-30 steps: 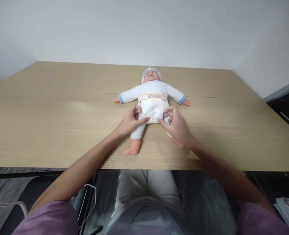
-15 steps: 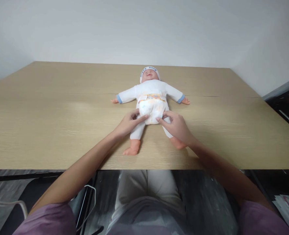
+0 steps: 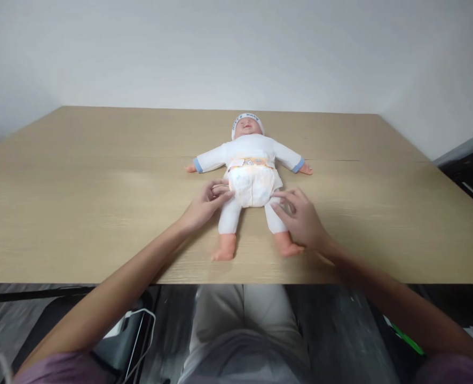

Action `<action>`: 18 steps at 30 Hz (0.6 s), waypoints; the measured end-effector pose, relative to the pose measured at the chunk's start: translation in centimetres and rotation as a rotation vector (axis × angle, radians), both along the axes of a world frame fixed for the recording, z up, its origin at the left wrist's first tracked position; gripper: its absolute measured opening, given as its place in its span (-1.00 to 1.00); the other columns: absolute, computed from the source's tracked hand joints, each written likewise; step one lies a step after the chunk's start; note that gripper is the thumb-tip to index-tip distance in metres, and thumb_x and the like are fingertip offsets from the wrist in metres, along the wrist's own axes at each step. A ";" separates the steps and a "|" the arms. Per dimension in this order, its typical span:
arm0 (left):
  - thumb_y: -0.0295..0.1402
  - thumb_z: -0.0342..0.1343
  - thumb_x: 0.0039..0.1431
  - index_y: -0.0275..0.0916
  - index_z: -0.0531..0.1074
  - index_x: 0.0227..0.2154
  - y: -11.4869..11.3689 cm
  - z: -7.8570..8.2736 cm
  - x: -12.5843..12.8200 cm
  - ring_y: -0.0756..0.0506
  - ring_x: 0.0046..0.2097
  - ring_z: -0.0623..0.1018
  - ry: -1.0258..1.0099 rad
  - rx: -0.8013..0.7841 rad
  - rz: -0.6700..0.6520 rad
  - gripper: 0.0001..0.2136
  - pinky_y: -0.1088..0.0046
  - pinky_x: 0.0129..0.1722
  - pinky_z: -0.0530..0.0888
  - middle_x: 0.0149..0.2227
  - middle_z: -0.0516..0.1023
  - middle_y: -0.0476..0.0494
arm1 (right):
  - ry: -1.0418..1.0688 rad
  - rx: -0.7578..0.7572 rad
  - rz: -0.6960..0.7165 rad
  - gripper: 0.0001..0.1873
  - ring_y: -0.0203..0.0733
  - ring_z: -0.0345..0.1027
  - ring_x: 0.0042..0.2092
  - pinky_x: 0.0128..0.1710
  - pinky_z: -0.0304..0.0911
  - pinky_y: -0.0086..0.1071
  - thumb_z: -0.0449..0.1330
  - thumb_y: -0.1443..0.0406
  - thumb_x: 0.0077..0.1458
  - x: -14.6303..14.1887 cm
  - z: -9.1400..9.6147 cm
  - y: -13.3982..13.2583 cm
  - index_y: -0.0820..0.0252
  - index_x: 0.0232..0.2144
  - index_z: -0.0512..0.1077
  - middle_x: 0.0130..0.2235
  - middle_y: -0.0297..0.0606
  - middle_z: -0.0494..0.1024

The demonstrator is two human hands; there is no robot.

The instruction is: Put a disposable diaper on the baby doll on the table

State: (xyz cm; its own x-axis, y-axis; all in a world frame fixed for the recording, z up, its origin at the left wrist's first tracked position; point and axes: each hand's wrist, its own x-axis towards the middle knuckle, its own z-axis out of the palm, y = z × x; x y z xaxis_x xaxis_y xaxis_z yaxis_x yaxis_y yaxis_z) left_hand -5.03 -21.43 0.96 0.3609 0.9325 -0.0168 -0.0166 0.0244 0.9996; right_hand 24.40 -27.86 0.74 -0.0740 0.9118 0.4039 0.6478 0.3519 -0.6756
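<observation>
A baby doll (image 3: pixel 249 146) in white clothes and a white lettered headband lies on its back on the table, arms spread and feet toward me. Around its hips is a white diaper (image 3: pixel 252 186) with an orange patterned waistband. My left hand (image 3: pixel 207 205) rests beside the doll's left-hand hip in view, fingertips at the diaper's leg edge, thumb and fingers apart. On the other side, my right hand (image 3: pixel 300 216) has its index finger stretched to the diaper's edge and its thumb by the thigh, with a gap between them.
The wooden table (image 3: pixel 100 213) has a thin seam across it and its front edge close to my lap. A pale wall (image 3: pixel 220 53) stands behind. Below at left are a black chair (image 3: pixel 116 346) and a white cable (image 3: pixel 152 330); a dark object (image 3: pixel 471 181) stands at the right.
Both hands have drawn outward from the diaper's front, and their thumbs have come off it. The diaper's leg edges show more fully. The doll's legs lie slightly closer together.
</observation>
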 end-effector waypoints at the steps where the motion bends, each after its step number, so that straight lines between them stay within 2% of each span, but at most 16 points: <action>1: -0.03 0.42 0.33 -0.20 0.39 0.24 -0.4 -0.2 -0.4 -0.24 0.19 0.68 0.020 0.038 0.016 -0.41 0.15 0.21 0.58 0.12 0.72 -0.28 | -0.034 0.013 -0.004 -0.70 -0.13 0.35 -0.26 -0.11 0.39 -0.17 0.25 0.14 0.44 0.7 -0.2 -0.6 0.09 0.08 0.64 -0.17 -0.24 0.50; 4: -0.09 0.29 0.46 -0.16 0.34 0.30 -0.8 -0.6 -1.9 -0.23 0.21 0.64 0.194 0.229 0.055 -0.50 0.12 0.21 0.55 0.22 0.67 -0.30 | -0.143 0.064 -0.074 -0.72 -0.05 0.35 -0.24 -0.10 0.38 -0.13 0.23 0.15 0.44 3.5 -0.9 -1.0 0.10 0.08 0.58 -0.22 -0.23 0.50; 6: -0.11 0.24 0.48 -0.16 0.36 0.27 0.4 -0.8 -2.7 -0.26 0.22 0.60 0.401 0.438 0.127 -0.56 0.06 0.25 0.50 0.26 0.62 -0.33 | -0.240 0.115 -0.133 -0.70 0.05 0.41 -0.14 0.00 0.39 -0.05 0.24 0.12 0.41 5.6 -1.5 0.5 0.12 0.07 0.54 -0.14 -0.15 0.56; 8: -0.13 0.24 0.44 -0.20 0.37 0.27 2.9 -0.8 -3.0 -0.36 0.31 0.50 0.627 0.653 0.207 -0.54 -0.06 0.36 0.38 0.33 0.53 -0.40 | -0.353 0.170 -0.178 -0.60 0.19 0.44 0.03 0.15 0.36 0.07 0.23 0.10 0.39 7.1 -1.8 3.5 0.18 0.14 0.51 0.02 0.01 0.60; 10: -0.15 0.25 0.38 -0.25 0.36 0.30 6.6 -0.8 -2.6 -0.47 0.41 0.36 0.804 0.767 0.261 -0.47 -0.18 0.44 0.24 0.40 0.42 -0.49 | -0.437 0.194 -0.216 -0.44 0.32 0.38 0.20 0.26 0.29 0.16 0.24 0.07 0.36 7.5 -1.7 7.5 0.26 0.26 0.45 0.22 0.16 0.55; 12: -0.16 0.28 0.30 -0.26 0.36 0.30 10.7 -0.7 -1.7 -0.56 0.41 0.33 0.907 0.747 0.272 -0.42 -0.24 0.42 0.22 0.39 0.41 -0.54 | -0.479 0.171 -0.245 -0.30 0.38 0.31 0.30 0.29 0.26 0.18 0.26 0.03 0.32 6.8 -1.3 11.6 0.29 0.36 0.38 0.36 0.24 0.45; 13: -0.17 0.31 0.24 -0.27 0.37 0.27 12.6 -0.5 -1.1 -0.59 0.38 0.36 0.939 0.708 0.262 -0.41 -0.26 0.39 0.24 0.33 0.46 -0.55 | -0.489 0.138 -0.249 -0.30 0.39 0.32 0.29 0.28 0.27 0.17 0.27 0.04 0.31 6.1 -1.0 13.4 0.31 0.34 0.40 0.35 0.26 0.48; 15: -0.22 0.38 0.11 -0.27 0.41 0.19 15.3 0.2 0.1 -0.61 0.27 0.45 0.979 0.617 0.265 -0.40 -0.25 0.33 0.29 0.15 0.57 -0.53 | -0.499 0.026 -0.261 -0.48 0.33 0.43 0.16 0.19 0.33 0.08 0.22 0.10 0.34 4.4 -0.1 16.1 0.33 0.19 0.51 0.17 0.26 0.62; 17: -0.26 0.40 0.01 -0.26 0.43 0.08 15.9 1.2 0.7 -0.58 0.15 0.52 0.986 0.536 0.300 -0.44 -0.17 0.24 0.38 -0.02 0.62 -0.47 | -0.485 -0.056 -0.299 -0.62 0.27 0.50 0.02 0.07 0.35 -0.01 0.20 0.16 0.36 2.9 0.9 16.9 0.30 0.05 0.56 0.04 0.25 0.68; 18: -0.26 0.41 -0.01 -0.24 0.43 0.02 15.3 1.8 0.8 -0.54 0.08 0.55 0.978 0.499 0.314 -0.48 -0.11 0.17 0.43 -0.07 0.62 -0.44 | -0.468 -0.078 -0.316 -0.66 0.25 0.52 -0.03 0.01 0.35 -0.05 0.19 0.17 0.36 2.4 1.4 16.6 0.28 0.02 0.57 0.02 0.24 0.69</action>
State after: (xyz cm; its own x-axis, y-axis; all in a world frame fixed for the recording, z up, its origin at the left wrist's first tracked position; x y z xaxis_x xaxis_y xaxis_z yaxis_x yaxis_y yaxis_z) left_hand -4.26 -6.13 2.77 0.1467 0.9607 0.2356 0.8394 -0.2470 0.4842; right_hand 26.78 -11.27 2.19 0.0524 0.9446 0.3241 0.9500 0.0530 -0.3078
